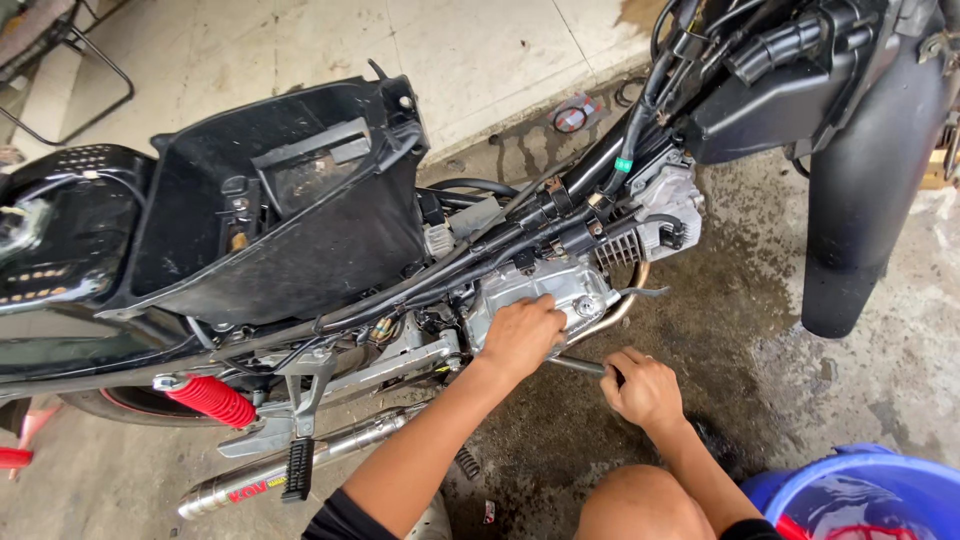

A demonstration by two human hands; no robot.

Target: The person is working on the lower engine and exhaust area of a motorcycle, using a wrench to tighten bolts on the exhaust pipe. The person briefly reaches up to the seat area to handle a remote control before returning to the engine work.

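Observation:
A stripped motorcycle stands across the view, its silver engine case [560,285] low in the middle. My left hand [522,335] presses flat against the side of that engine case, fingers curled over its lower edge. My right hand [645,388] sits just below and to the right, wrapped around a thin metal rod [578,365] that runs toward the engine's underside. What the rod's far end meets is hidden behind my left hand. My bare knee [640,505] shows at the bottom.
A black under-seat tray [290,220] fills the upper left. A red shock spring [212,400] and chrome exhaust pipe [300,468] lie lower left. The black front fender [860,200] hangs at right. A blue water basin [870,495] sits bottom right on wet concrete.

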